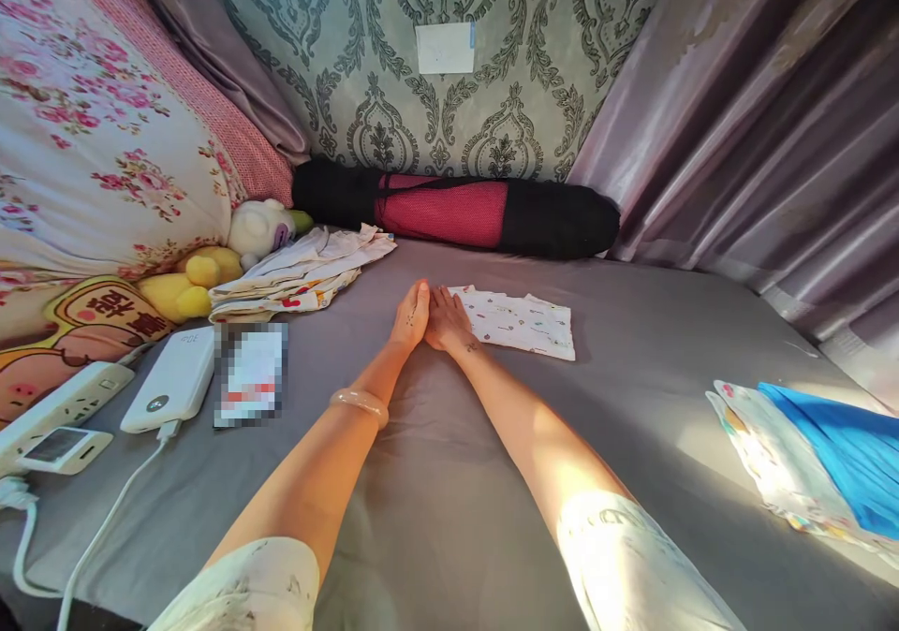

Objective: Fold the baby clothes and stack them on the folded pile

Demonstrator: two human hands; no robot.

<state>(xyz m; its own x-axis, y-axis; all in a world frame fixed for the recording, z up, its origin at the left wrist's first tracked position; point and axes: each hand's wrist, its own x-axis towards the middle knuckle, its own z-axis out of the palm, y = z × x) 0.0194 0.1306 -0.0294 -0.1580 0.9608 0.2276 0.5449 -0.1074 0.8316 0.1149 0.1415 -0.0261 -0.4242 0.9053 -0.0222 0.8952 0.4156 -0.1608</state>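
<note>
A white folded cloth (pixel 523 320) with small coloured prints, seemingly a small garment, lies flat on the grey sheet. My right hand (pixel 448 320) rests palm down at its left edge, fingers stretched out and covering part of that edge. Right beside it, my left hand (pixel 411 315) stands on its side with straight fingers, close against the right hand. Neither hand grips anything that I can see. A pale bangle (pixel 360 406) circles my left wrist. To the left of my hands sits a stack of folded printed cloths (pixel 302 271).
A black and red rolled bag (pixel 449 210) lies along the wall. Folded clothes, white (pixel 787 453) and blue (pixel 843 453), are at the right. At left are a power bank (pixel 172 378), a power strip (pixel 66 416), cables, a blurred packet (pixel 251 374) and plush toys (pixel 257 228).
</note>
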